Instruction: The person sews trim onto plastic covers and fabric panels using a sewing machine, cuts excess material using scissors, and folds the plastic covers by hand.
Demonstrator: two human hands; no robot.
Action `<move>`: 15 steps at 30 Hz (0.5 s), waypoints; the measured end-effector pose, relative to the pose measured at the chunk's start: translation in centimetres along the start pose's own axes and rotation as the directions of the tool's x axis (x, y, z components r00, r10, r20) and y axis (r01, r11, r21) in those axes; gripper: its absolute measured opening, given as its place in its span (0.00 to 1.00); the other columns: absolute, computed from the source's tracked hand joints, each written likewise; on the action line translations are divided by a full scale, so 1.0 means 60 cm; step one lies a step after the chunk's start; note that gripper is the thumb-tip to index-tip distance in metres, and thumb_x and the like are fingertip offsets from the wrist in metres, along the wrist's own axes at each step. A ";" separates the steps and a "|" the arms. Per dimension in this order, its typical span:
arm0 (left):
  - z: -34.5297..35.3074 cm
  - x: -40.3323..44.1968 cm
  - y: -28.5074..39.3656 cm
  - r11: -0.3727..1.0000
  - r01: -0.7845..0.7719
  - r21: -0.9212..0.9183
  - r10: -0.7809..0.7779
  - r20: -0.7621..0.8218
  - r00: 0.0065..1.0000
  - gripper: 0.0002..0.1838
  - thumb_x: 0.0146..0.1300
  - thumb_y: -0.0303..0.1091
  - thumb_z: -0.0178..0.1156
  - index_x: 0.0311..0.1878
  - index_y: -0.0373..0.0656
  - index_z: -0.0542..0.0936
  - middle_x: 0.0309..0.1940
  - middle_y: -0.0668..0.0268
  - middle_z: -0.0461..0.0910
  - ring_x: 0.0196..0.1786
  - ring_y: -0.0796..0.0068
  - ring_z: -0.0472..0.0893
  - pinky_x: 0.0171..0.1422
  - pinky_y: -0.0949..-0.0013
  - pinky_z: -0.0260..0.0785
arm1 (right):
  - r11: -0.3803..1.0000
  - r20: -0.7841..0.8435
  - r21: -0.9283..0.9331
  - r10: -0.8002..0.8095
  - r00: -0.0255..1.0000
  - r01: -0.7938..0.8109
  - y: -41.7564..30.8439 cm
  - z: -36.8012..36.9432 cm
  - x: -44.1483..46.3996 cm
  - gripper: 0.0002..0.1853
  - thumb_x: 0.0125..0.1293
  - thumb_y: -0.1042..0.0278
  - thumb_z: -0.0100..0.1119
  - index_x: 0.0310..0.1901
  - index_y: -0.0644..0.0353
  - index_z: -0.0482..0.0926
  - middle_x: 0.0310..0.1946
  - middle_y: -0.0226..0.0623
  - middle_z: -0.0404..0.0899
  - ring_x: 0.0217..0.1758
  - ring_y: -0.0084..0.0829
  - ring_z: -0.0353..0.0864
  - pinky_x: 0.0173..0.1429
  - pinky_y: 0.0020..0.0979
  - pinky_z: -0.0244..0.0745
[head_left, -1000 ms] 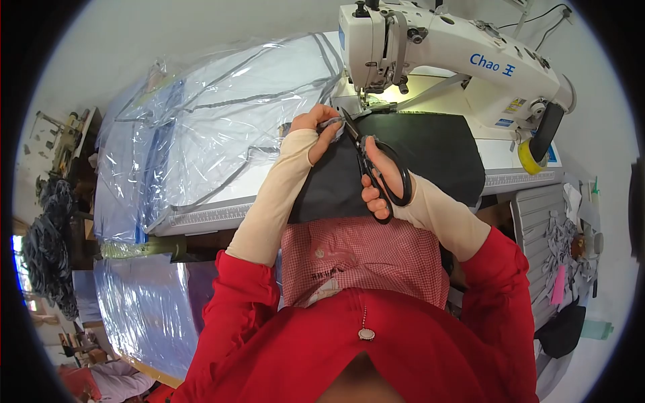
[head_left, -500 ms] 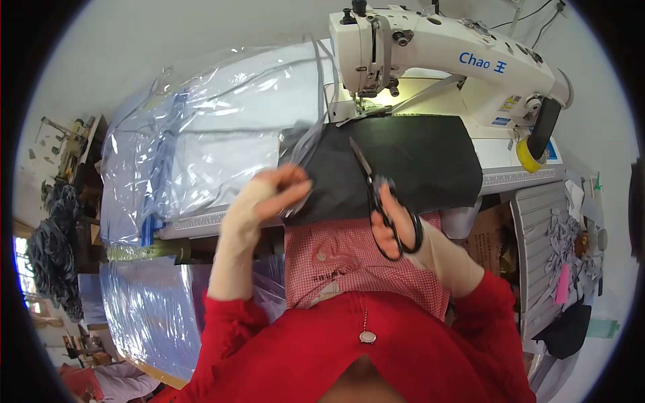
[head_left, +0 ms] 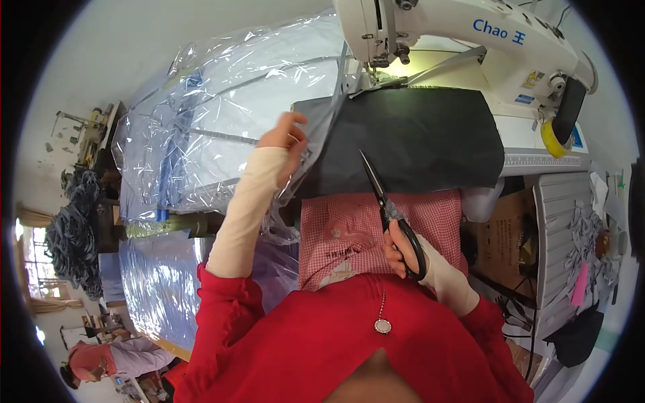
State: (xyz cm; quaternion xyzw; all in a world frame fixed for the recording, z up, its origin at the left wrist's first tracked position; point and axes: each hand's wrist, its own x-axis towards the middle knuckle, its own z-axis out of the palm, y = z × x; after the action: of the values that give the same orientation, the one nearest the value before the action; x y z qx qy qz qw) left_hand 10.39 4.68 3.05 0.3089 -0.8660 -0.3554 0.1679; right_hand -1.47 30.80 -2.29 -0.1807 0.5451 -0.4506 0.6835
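Black-handled scissors are in my right hand, low over the checked apron, their closed blades pointing up and left across the black fabric. My left hand is at the left edge of that fabric, its fingers curled against the clear plastic sheet with grey trim; what lies between the fingers is too small to make out. The black fabric lies flat in front of the sewing machine, its far edge close to the lit needle area.
A yellow tape roll hangs at the machine's right end. Grey scraps lie on a ridged tray at the right. Dark strips hang at the left. Folded plastic lies below the table. Another person is at the lower left.
My hands have moved apart from near the needle. The right hand came down toward me with the scissors; the left went left, and the plastic sheet's trimmed edge now lies across the fabric's left side.
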 end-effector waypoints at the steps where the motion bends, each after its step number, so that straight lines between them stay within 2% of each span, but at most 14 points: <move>1: -0.006 0.001 -0.012 0.996 -0.084 -0.031 0.081 -0.089 0.993 0.16 0.54 0.18 0.53 0.47 0.43 0.69 0.35 0.60 0.76 0.30 0.63 0.76 0.36 0.67 0.69 | 0.999 -0.013 -0.033 0.003 1.000 -0.004 -0.004 -0.001 -0.005 0.27 0.68 0.36 0.33 0.28 0.54 0.61 0.15 0.24 0.57 0.15 0.17 0.58 0.20 0.21 0.59; 2: -0.016 0.002 -0.020 0.985 -0.165 -0.053 0.153 -0.182 0.971 0.16 0.55 0.17 0.52 0.47 0.44 0.69 0.36 0.60 0.75 0.30 0.66 0.76 0.35 0.69 0.68 | 1.000 -0.003 -0.027 0.010 1.000 -0.010 -0.004 0.000 -0.006 0.27 0.68 0.36 0.33 0.28 0.54 0.61 0.15 0.24 0.57 0.15 0.17 0.58 0.20 0.21 0.59; 3: -0.028 -0.001 -0.026 0.980 -0.176 0.089 0.192 -0.229 0.954 0.16 0.55 0.15 0.50 0.45 0.44 0.71 0.39 0.60 0.75 0.32 0.68 0.76 0.36 0.69 0.68 | 0.999 -0.028 -0.049 0.006 1.000 -0.008 -0.003 0.001 -0.005 0.26 0.68 0.37 0.33 0.27 0.54 0.60 0.15 0.24 0.57 0.15 0.17 0.58 0.20 0.21 0.59; 5: -0.049 0.003 -0.033 0.938 -0.266 0.221 0.310 -0.195 0.931 0.13 0.54 0.13 0.49 0.39 0.42 0.74 0.41 0.61 0.75 0.36 0.70 0.76 0.39 0.71 0.68 | 0.998 -0.041 -0.060 0.020 0.999 -0.022 0.000 0.001 0.002 0.26 0.69 0.38 0.33 0.25 0.53 0.60 0.15 0.24 0.57 0.15 0.18 0.58 0.20 0.22 0.59; 6: -0.046 0.005 -0.048 0.945 -0.280 0.167 0.307 -0.169 0.937 0.10 0.56 0.15 0.49 0.33 0.42 0.77 0.42 0.61 0.75 0.38 0.70 0.77 0.44 0.72 0.68 | 0.998 -0.029 -0.061 0.023 0.999 -0.024 0.000 0.002 0.004 0.26 0.69 0.38 0.33 0.25 0.53 0.60 0.15 0.24 0.57 0.15 0.18 0.58 0.20 0.22 0.59; 8: -0.035 0.000 -0.051 0.979 -0.203 -0.007 0.200 -0.117 0.973 0.12 0.59 0.17 0.49 0.34 0.44 0.80 0.42 0.60 0.76 0.42 0.68 0.77 0.46 0.72 0.68 | 0.999 -0.012 -0.038 0.020 1.000 -0.021 -0.002 0.005 0.008 0.26 0.69 0.38 0.33 0.26 0.54 0.61 0.15 0.24 0.58 0.15 0.18 0.58 0.20 0.22 0.59; 9: -0.032 -0.006 -0.045 0.982 -0.188 -0.021 0.184 -0.117 0.976 0.14 0.60 0.18 0.48 0.38 0.44 0.82 0.39 0.62 0.78 0.41 0.71 0.76 0.48 0.74 0.66 | 0.999 -0.007 -0.035 0.019 1.000 -0.019 -0.002 0.005 0.010 0.26 0.69 0.38 0.33 0.26 0.54 0.61 0.15 0.24 0.58 0.15 0.18 0.58 0.20 0.22 0.59; 10: -0.029 -0.014 -0.038 0.982 -0.189 -0.018 0.186 -0.115 0.976 0.14 0.60 0.18 0.48 0.38 0.44 0.82 0.39 0.62 0.78 0.41 0.71 0.76 0.48 0.74 0.66 | 1.000 0.016 -0.029 -0.002 1.000 0.002 0.000 0.005 0.011 0.25 0.69 0.39 0.34 0.27 0.54 0.61 0.15 0.24 0.58 0.15 0.18 0.58 0.20 0.22 0.59; 12: -0.029 -0.025 -0.015 0.963 0.137 -0.234 -0.150 -0.039 0.988 0.12 0.60 0.21 0.50 0.41 0.41 0.82 0.35 0.66 0.78 0.37 0.76 0.73 0.47 0.77 0.64 | 1.000 0.036 -0.024 -0.020 0.999 0.021 0.004 0.004 0.012 0.25 0.69 0.39 0.34 0.28 0.55 0.61 0.15 0.24 0.58 0.15 0.18 0.58 0.20 0.22 0.59; 13: -0.031 -0.025 -0.013 0.962 0.138 -0.235 -0.151 -0.039 0.988 0.12 0.60 0.21 0.50 0.41 0.41 0.82 0.35 0.66 0.78 0.37 0.76 0.73 0.47 0.77 0.64 | 1.000 0.037 -0.016 -0.024 0.999 0.025 0.008 0.003 0.012 0.25 0.69 0.39 0.34 0.28 0.55 0.61 0.15 0.24 0.58 0.15 0.18 0.58 0.20 0.22 0.59; 15: -0.041 -0.021 -0.016 0.897 0.164 -0.410 -0.169 0.025 0.985 0.11 0.59 0.27 0.53 0.42 0.37 0.81 0.33 0.70 0.76 0.33 0.82 0.69 0.43 0.80 0.61 | 1.000 0.040 -0.009 -0.028 0.999 0.028 0.018 -0.002 0.014 0.25 0.69 0.39 0.34 0.29 0.55 0.61 0.15 0.24 0.58 0.15 0.18 0.58 0.20 0.22 0.58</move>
State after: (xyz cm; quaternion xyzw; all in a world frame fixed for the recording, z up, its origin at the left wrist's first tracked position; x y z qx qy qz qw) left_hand 12.98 3.71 4.00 0.3415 -0.7415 -0.5407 0.2029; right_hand -1.14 30.70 -3.63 -0.2006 0.5310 -0.4537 0.6870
